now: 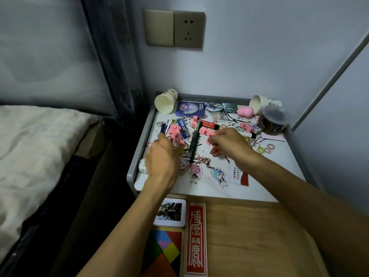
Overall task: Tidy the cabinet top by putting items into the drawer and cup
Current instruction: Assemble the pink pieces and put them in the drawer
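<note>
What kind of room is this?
Most likely a bedroom, perhaps a dorm: a bed with pale bedding sits beside a small cluttered cabinet top, under a wall socket.

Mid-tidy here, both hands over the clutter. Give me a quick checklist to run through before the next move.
1. Drawer open, with room: ok. The drawer is pulled out, with bare wood on its right side.
2. Cup ready to take items: not ok. The left cup and the right cup both lie on their sides.
3. Left hand grip: cannot tell. Its fingers dip into the pile.
4. Right hand grip: cannot tell. Its fingertips curl beside a pink piece.
5. Cabinet top tidy: not ok. The green pen, the blue-haired keychain and much else lie strewn.
</note>
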